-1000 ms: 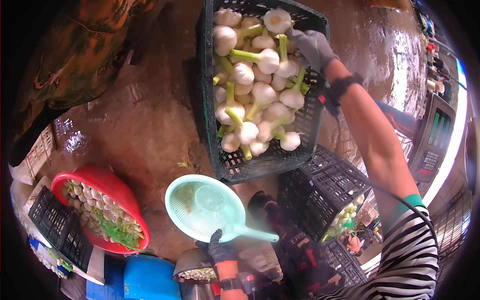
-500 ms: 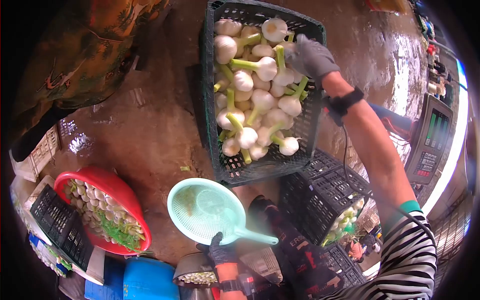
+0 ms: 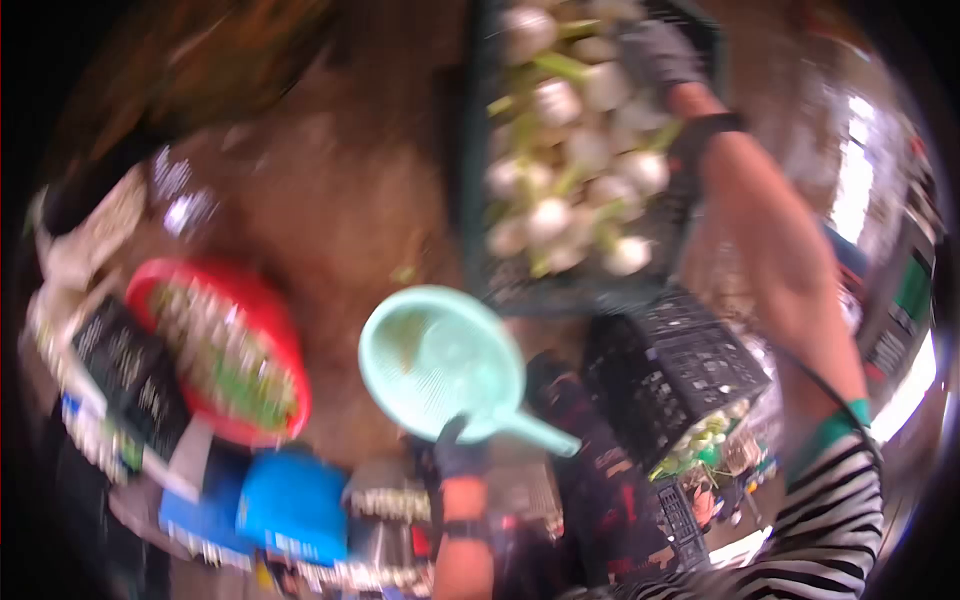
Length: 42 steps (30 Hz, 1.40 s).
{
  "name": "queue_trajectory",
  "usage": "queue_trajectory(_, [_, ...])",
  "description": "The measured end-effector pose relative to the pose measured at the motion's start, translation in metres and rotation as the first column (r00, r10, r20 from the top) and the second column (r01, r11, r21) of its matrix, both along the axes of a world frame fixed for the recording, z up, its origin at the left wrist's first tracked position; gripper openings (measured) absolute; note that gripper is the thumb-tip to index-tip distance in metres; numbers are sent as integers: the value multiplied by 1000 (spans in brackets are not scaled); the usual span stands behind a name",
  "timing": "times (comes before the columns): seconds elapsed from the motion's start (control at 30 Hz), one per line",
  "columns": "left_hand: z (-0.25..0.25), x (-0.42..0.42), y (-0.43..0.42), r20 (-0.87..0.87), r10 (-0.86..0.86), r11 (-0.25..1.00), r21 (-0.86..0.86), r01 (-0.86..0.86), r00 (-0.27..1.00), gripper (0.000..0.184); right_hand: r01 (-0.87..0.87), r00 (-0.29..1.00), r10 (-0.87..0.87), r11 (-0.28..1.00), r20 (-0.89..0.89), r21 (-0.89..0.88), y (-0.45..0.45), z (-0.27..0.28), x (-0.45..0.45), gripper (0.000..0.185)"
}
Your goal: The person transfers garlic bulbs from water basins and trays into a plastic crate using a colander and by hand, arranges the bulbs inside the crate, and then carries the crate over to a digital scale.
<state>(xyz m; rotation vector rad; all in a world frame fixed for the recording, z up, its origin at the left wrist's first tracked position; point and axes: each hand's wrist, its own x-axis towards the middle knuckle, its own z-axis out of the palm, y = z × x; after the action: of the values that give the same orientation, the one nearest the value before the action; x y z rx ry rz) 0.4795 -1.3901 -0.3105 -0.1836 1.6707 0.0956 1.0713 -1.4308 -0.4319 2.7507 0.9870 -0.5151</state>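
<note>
A pale green plastic colander (image 3: 440,365) with a long handle is in the lower middle, its bowl facing up. My gloved left hand (image 3: 461,452) grips its near rim, left of the handle. Whole garlic bulbs (image 3: 585,150) with cut green stems fill much of a dark plastic crate (image 3: 560,297) at the top. My right hand (image 3: 660,55), in a grey glove, reaches into the crate's far right corner and is at the bulbs there. Motion blur smears its fingers, and whether they hold a bulb cannot be made out.
A red basin (image 3: 290,385) of small bulbs and green leaves stands on the wet floor at left. Near it are a black crate (image 3: 130,375) and blue containers (image 3: 290,505). More black crates (image 3: 670,360) stand at right, with a digital scale (image 3: 905,300) beyond.
The view has shifted and blurred, so the crate sits higher and farther right. My left hand still has the colander; my right hand stays at the crate's far right corner.
</note>
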Motion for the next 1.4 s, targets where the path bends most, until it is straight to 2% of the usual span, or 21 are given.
queue_trajectory(0.07, [5,1,3,-160,-137,983,97,154,977,45,586,720,-485,808,-496,61,20,40,-25,39])
queue_trajectory(0.1, [8,3,7,-112,-69,987,136,84,991,34,678,648,-384,683,-658,270,-17,-12,4,36])
queue_trajectory(0.17, [18,6,18,-43,29,975,220,-19,999,24,558,783,-284,714,-553,423,-15,14,-3,55])
queue_trajectory(0.23, [31,14,33,-35,107,943,320,-90,994,26,315,947,-281,736,-153,599,-11,39,-24,59])
queue_trajectory(0.3, [23,0,36,-25,187,956,233,-177,982,26,501,864,-308,441,-400,744,21,118,-114,37])
queue_trajectory(0.33, [23,-3,43,26,187,958,215,-188,982,23,4,1000,-1,635,-4,773,-5,116,-131,34])
queue_trajectory(0.37, [20,-7,47,49,230,950,205,-236,972,27,-143,984,175,699,26,701,4,142,-169,32])
queue_trajectory(0.43, [5,-11,52,104,310,929,181,-324,945,33,655,520,-182,712,-834,253,15,190,-267,36])
queue_trajectory(0.5, [-11,-14,58,190,320,928,136,-348,928,26,461,246,221,830,-944,314,25,201,-334,37])
queue_trajectory(0.57, [-20,-13,70,311,320,924,106,-367,895,15,310,-279,-191,910,-941,-277,63,210,-380,36])
queue_trajectory(0.6, [-28,-24,74,378,313,933,46,-356,871,31,338,-108,-25,939,-994,-61,72,204,-408,33])
queue_trajectory(0.67, [-15,-23,100,119,-327,804,556,210,937,19,272,171,300,901,-939,337,83,177,-461,25])
queue_trajectory(0.77, [-69,-93,156,-24,-590,614,636,467,807,8,654,-345,-263,621,-901,-431,153,197,-501,13])
queue_trajectory(0.87, [-100,-194,249,-455,-474,365,678,638,754,38,631,-268,-146,720,-952,-288,152,132,-536,21])
queue_trajectory(0.93, [-104,-266,320,-862,-265,171,398,901,431,86,523,82,-19,852,-996,27,181,110,-553,29])
queue_trajectory(1.0, [-110,-324,380,-966,-258,100,-15,995,12,97,5,627,277,933,-728,360,240,105,-566,38])
queue_trajectory(1.03, [-107,-333,403,-940,-286,111,-226,968,-187,100,-311,742,474,870,-474,383,269,98,-571,43])
queue_trajectory(1.23, [-161,-394,443,-739,-671,78,-151,986,-60,72,-538,814,556,830,-165,144,424,27,-592,37])
queue_trajectory(1.3, [-174,-439,443,-854,-519,41,-63,997,-32,36,-561,790,579,815,-202,142,444,9,-595,33])
queue_trajectory(1.33, [-177,-471,441,-884,-454,178,31,984,110,36,-555,773,585,811,-245,185,445,-2,-597,31])
queue_trajectory(1.4, [-137,-512,448,-873,-484,261,-205,943,-56,35,-464,782,500,866,-373,186,448,-20,-607,20])
